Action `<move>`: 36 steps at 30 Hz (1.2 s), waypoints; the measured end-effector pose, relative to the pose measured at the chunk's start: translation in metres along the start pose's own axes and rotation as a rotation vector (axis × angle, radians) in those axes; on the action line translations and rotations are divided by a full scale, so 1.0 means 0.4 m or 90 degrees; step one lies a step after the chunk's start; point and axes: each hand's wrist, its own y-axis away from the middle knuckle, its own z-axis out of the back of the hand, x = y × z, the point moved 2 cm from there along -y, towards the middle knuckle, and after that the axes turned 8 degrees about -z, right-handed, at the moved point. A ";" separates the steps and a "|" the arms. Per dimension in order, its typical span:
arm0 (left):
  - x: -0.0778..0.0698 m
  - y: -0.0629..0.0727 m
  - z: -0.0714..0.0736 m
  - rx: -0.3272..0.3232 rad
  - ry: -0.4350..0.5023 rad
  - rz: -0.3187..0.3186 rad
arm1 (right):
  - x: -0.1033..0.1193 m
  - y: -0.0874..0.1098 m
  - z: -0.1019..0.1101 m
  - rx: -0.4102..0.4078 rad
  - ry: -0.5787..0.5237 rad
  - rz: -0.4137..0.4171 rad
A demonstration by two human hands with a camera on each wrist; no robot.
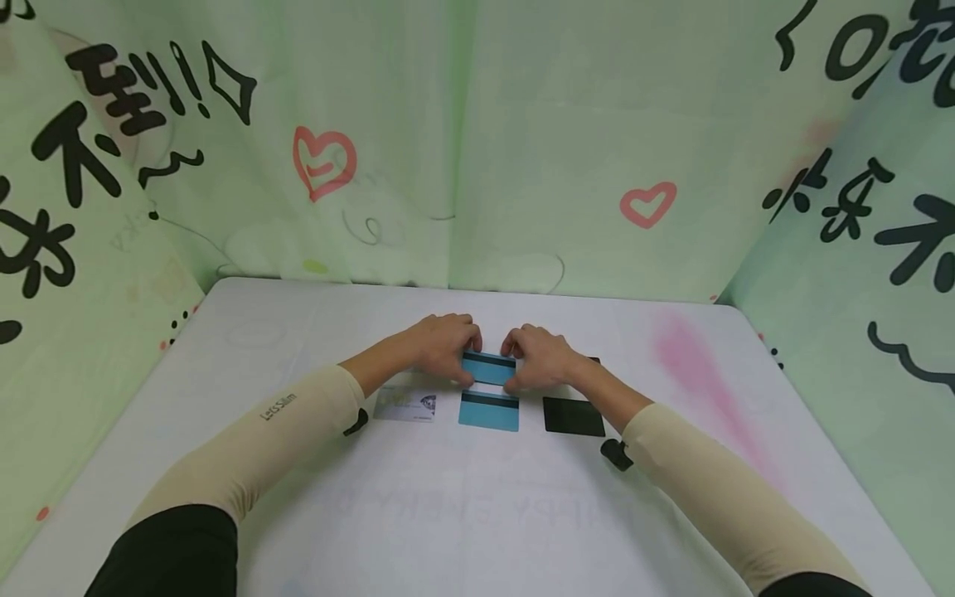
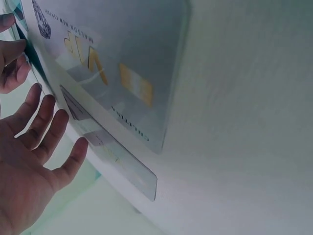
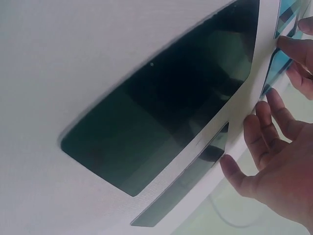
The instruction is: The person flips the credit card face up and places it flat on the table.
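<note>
At the middle of the table, a blue card with a dark stripe point(image 1: 489, 373) lies between both hands. My left hand point(image 1: 442, 344) holds its left side, thumb by the near corner and fingers by the far one. Mirroring that, my right hand point(image 1: 546, 356) holds the right side by its corners. Just nearer lies a second blue striped card point(image 1: 488, 412). A silvery VIP card point(image 2: 112, 54) sits under the left wrist, with another pale card point(image 2: 117, 154) beyond it. Below the right forearm is a black card point(image 1: 573, 417); a farther dark card point(image 3: 183, 183) is mostly hidden in the head view.
The cards lie in two rows on a white-covered table point(image 1: 462, 514), which has a pink smear point(image 1: 694, 373) at right. Pale green curtains point(image 1: 522, 124) with black writing and red hearts stand behind and at both sides.
</note>
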 end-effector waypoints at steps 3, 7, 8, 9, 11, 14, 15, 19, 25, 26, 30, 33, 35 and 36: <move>-0.001 0.001 -0.001 -0.003 0.002 -0.002 | -0.001 0.002 0.000 0.002 -0.005 0.001; 0.000 0.003 -0.002 -0.006 0.009 -0.003 | -0.002 0.004 -0.001 0.002 -0.013 0.004; 0.001 0.003 -0.002 -0.007 0.010 -0.004 | -0.003 0.004 -0.002 0.002 -0.014 0.004; 0.002 0.004 -0.002 -0.008 0.012 -0.004 | -0.004 0.004 -0.002 0.001 -0.015 0.005; 0.003 0.004 -0.001 -0.009 0.017 -0.005 | -0.006 0.005 -0.004 0.000 -0.018 0.006; 0.004 0.006 0.000 -0.011 0.024 -0.005 | -0.009 0.005 -0.005 0.000 -0.021 0.011; 0.004 0.006 0.000 -0.012 0.027 -0.005 | -0.010 0.005 -0.006 -0.001 -0.023 0.012; 0.002 0.010 0.002 -0.016 0.041 -0.006 | -0.013 0.005 -0.006 -0.004 -0.030 0.015; 0.001 0.012 0.003 -0.017 0.046 -0.003 | -0.014 0.009 -0.003 -0.017 -0.038 0.017; 0.001 0.012 0.003 -0.017 0.045 -0.004 | -0.016 0.010 -0.003 -0.019 -0.042 0.017; 0.002 0.014 0.004 -0.018 0.036 -0.010 | -0.021 0.010 -0.003 -0.028 -0.057 0.020; 0.003 0.014 0.001 -0.020 0.033 -0.014 | -0.026 0.010 -0.003 -0.032 -0.071 0.027; 0.004 0.015 0.000 -0.020 0.032 -0.015 | -0.029 0.009 -0.004 -0.036 -0.081 0.032; 0.004 0.015 -0.001 -0.020 0.031 -0.016 | -0.030 0.009 -0.005 -0.038 -0.085 0.034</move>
